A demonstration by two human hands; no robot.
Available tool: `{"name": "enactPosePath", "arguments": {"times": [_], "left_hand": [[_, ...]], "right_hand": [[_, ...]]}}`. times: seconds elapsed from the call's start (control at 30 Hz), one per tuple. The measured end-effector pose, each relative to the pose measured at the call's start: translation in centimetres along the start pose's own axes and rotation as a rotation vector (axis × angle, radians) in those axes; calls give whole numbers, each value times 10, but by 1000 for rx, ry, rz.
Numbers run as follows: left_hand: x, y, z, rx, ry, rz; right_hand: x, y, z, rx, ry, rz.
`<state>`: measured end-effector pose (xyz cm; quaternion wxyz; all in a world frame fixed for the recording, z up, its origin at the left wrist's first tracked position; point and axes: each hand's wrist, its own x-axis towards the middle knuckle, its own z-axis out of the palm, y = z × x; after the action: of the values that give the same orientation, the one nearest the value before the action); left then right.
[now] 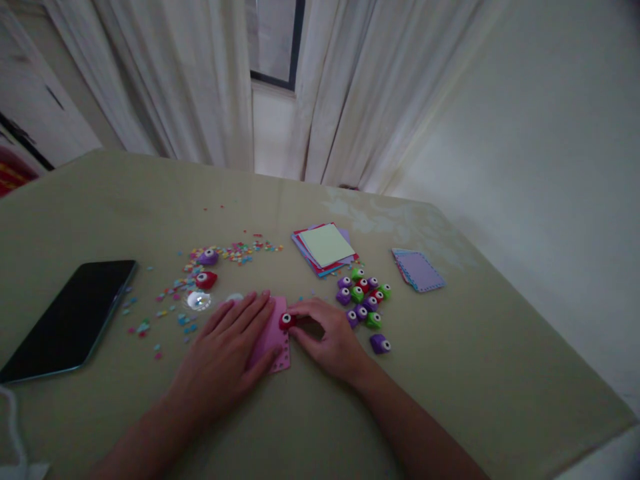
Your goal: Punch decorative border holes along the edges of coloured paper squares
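A pink paper card lies on the table with small shapes cut along its right and lower edges. My left hand rests flat on the card, fingers stretched out, covering most of it. Between thumb and fingers of my right hand is a small red craft punch with a round white-and-black top, set at the card's right edge. Whether the card is inside its slot I cannot tell. Just right of that hand sits a cluster of purple, green and red craft punches, with one purple punch apart.
A stack of coloured paper squares lies beyond my hands, and edge-punched cards lie at the right. Bright confetti is scattered around a purple punch, a red punch and a clear round object. At left lies a dark tablet.
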<state>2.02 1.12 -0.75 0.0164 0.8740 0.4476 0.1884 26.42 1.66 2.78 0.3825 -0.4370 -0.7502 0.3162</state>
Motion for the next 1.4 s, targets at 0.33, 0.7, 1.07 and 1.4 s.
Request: {"name": "enactPosePath", "arguments": {"times": [0.33, 0.7, 1.07, 1.4], "left_hand": [[1, 1, -1, 22, 3, 14], [2, 3, -3, -11, -18, -13], [6, 1, -7, -43, 37, 4], [37, 23, -38, -484, 224, -164]], "right_hand": [[0, 0, -2, 24, -27, -27], [1, -3, -3, 30, -27, -23], [-1, -1, 0, 170, 53, 173], [20, 11, -4, 95, -103, 524]]}}
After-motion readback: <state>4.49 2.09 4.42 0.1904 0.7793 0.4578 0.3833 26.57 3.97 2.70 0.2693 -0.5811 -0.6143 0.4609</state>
